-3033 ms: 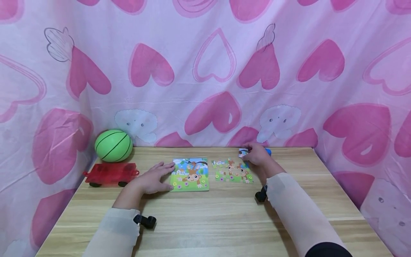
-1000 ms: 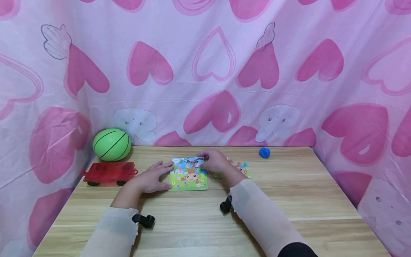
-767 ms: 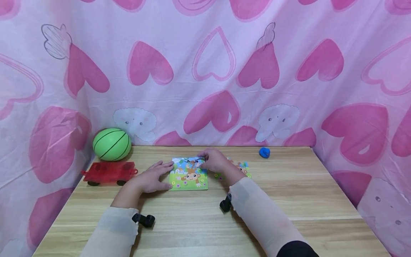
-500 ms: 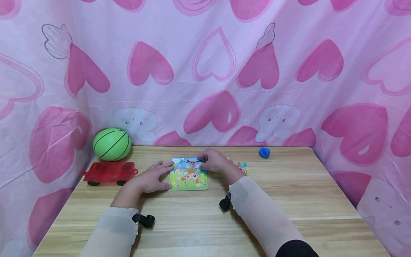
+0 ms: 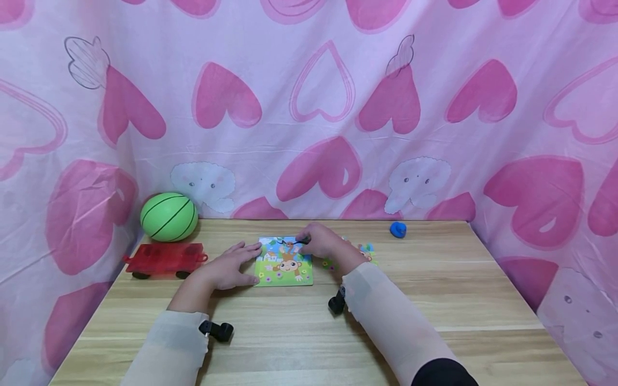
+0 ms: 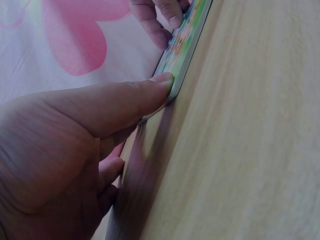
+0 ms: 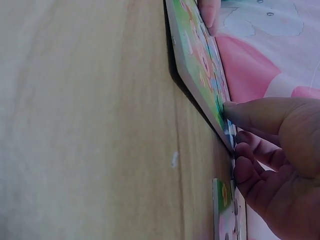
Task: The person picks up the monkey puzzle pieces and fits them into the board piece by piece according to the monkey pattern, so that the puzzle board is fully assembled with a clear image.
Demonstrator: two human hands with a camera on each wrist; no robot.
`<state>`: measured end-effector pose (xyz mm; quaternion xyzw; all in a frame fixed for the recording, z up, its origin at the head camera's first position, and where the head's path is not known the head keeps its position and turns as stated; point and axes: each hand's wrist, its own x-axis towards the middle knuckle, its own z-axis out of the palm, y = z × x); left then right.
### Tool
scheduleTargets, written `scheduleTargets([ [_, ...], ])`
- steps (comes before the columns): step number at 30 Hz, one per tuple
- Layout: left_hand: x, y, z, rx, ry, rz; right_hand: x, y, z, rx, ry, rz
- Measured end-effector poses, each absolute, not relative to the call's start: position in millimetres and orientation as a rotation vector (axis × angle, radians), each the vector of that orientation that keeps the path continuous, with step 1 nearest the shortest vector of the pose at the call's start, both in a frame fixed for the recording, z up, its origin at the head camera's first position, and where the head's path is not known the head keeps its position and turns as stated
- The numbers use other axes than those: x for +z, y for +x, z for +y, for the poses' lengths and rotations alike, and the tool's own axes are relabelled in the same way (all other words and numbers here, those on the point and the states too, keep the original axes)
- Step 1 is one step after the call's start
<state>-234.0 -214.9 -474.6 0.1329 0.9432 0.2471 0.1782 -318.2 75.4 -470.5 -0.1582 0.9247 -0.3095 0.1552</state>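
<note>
A square jigsaw puzzle board (image 5: 283, 273) with a cartoon monkey picture lies on the table. My left hand (image 5: 232, 268) rests at its left edge with fingers spread, and the thumb touches the near left corner. At the far right corner, my right hand (image 5: 322, 244) pinches a puzzle piece (image 5: 305, 239) with part of a dark branch on it. That piece is mostly hidden by the fingers. In the right wrist view, the thumb presses down at the corner of the board (image 7: 197, 65). Several loose pieces (image 5: 368, 251) lie to the right, partly behind the right hand and wrist.
Left of the board stands a red toy wagon (image 5: 164, 260) with black wheels, and a green ball (image 5: 169, 217) sits behind it. A small blue toy (image 5: 398, 230) is at the table's back edge. A pink heart-patterned curtain (image 5: 318, 166) hangs behind the wooden table (image 5: 289, 343).
Since three seconds ago my right hand has moved left from beside the blue toy, bringing a puzzle piece to the board's far right corner. The left hand stays put.
</note>
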Motion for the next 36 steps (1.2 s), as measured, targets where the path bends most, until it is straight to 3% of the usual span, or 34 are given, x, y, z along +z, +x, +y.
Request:
scheduleTargets([
  [16,-475.4,-234.2,-216.0,0.700,0.387,2.676,-469.7,-317.8,76.7,-0.939,-0.451,2.684],
  [36,-476.1,-234.4,-214.5,0.707,0.369,2.664,-473.3,-303.1,153.0,-1.252,-0.273,2.709],
])
